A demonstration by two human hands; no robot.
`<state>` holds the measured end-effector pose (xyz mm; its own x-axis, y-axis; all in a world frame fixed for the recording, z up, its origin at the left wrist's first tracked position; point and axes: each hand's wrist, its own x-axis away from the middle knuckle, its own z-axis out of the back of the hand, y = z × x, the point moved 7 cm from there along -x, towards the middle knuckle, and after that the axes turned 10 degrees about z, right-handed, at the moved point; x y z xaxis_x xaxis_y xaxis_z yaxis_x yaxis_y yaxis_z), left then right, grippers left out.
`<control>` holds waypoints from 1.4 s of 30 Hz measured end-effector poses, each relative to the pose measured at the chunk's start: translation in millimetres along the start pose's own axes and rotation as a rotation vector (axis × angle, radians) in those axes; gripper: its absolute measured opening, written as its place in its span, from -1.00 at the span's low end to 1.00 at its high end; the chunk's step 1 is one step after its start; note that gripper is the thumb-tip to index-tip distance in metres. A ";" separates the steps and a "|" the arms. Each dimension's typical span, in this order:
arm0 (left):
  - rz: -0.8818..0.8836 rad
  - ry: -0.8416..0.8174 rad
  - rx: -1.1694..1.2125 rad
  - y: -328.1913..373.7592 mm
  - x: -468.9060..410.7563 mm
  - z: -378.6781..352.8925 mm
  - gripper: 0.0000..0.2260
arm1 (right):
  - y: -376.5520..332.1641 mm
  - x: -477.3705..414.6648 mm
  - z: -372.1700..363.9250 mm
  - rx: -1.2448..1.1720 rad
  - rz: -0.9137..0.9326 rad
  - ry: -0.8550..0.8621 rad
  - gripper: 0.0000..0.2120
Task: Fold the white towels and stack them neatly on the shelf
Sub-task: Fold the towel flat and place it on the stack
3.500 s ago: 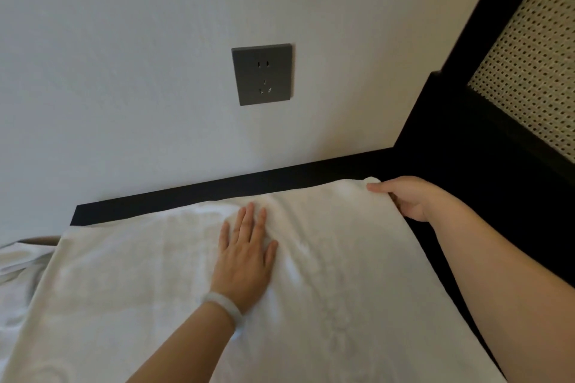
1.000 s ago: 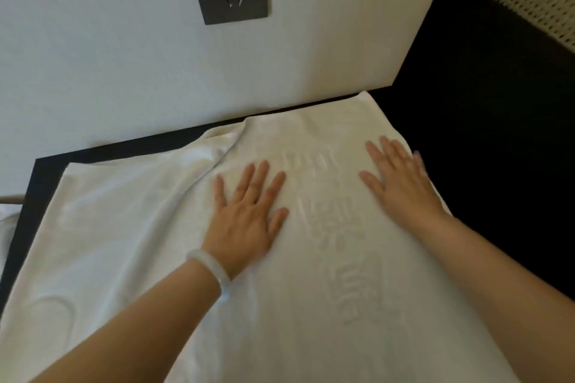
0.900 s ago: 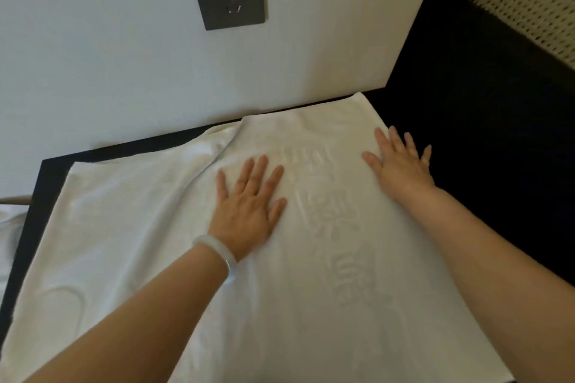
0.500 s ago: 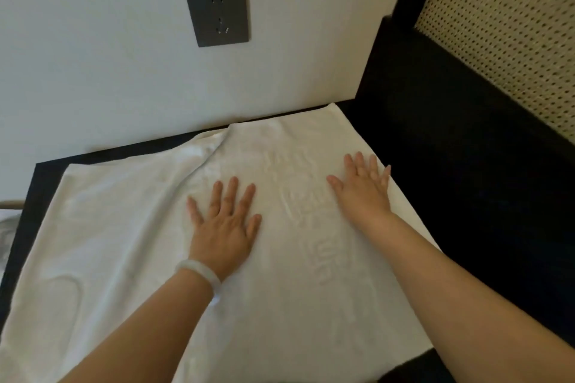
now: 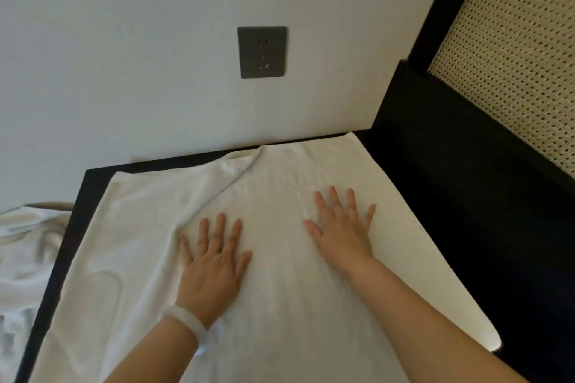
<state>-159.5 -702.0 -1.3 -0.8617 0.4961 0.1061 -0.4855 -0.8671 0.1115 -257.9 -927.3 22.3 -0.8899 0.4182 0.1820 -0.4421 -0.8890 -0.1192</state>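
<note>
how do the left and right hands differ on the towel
The left hand wears a pale bracelet; the right hand has none. The left hand lies beside a diagonal crease, the right hand farther forward, nearer the right edge of the towel. Both press flat, fingers spread.

Left hand (image 5: 211, 264) and right hand (image 5: 342, 232) flat, fingers spread, palms down

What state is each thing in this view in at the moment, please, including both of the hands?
white towel: spread on the dark surface, not fully smooth, with a diagonal crease at its far left.
left hand: open, palm down, pressing the towel.
right hand: open, fingers spread, flat on the towel.
bracelet: worn on the left wrist.
wall socket: nothing plugged in.
white cloth: crumpled, unfolded, at the far left.
</note>
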 end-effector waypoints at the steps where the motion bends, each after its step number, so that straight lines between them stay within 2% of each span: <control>1: -0.024 0.020 -0.011 1.6 3.7 -0.9 -0.40 | -13.3 1.1 -3.9 0.006 0.087 0.011 -0.27; 4: -0.022 0.099 -0.039 -19.2 2.7 5.5 -0.43 | -17.9 1.4 -14.7 -0.020 0.118 0.017 -0.20; 7: 0.041 0.125 0.002 -47.3 -5.0 15.2 -0.40 | -9.1 -1.7 -11.4 -0.018 0.003 -0.009 -0.32; 9: 0.053 0.091 0.029 -48.2 -4.3 16.3 -0.42 | -22.9 -5.9 -3.9 -0.006 -0.011 -0.020 -0.38; 14: 0.028 0.059 0.074 -43.1 0.9 19.8 -0.43 | -118.0 -44.1 0.8 -0.012 0.304 -0.022 -0.45; 17: -0.008 0.058 0.090 -41.0 1.2 22.8 -0.49 | -147.9 -68.6 -2.7 -0.015 0.306 -0.023 -0.47; 20: -0.030 0.127 0.175 -49.3 -10.0 47.9 -0.62 | -157.9 -85.8 11.9 0.101 0.267 0.076 -0.55; 24: 0.168 0.269 0.259 -105.6 -44.5 80.9 -0.69 | -164.6 -115.9 22.7 0.166 0.261 0.052 -0.58; 33: 0.571 0.095 0.206 -199.7 -123.8 78.6 -0.60 | -163.2 -158.3 18.7 0.183 0.268 -0.041 -0.47; 36: 0.585 0.053 0.260 -209.7 -144.5 80.6 -0.62 | -162.3 -156.5 14.3 0.204 0.282 0.000 -0.46; 38: 0.543 0.052 0.392 -216.2 -157.0 85.3 -0.82 | -162.1 -156.2 13.8 0.220 0.295 0.036 -0.46; 39: 0.544 0.074 0.472 -223.7 -161.5 89.5 -0.83 | -162.4 -156.3 14.2 0.221 0.300 0.037 -0.46; 42: 0.617 0.172 0.608 -255.1 -168.8 99.3 -0.67 | -162.0 -160.0 13.1 0.217 0.318 0.000 -0.46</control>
<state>124.4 -560.2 50.4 -0.9783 -0.1092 0.1759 0.1941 -0.7799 0.5950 -42.4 -852.6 25.3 -0.9789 0.1147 0.1689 -0.1096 -0.9932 0.0396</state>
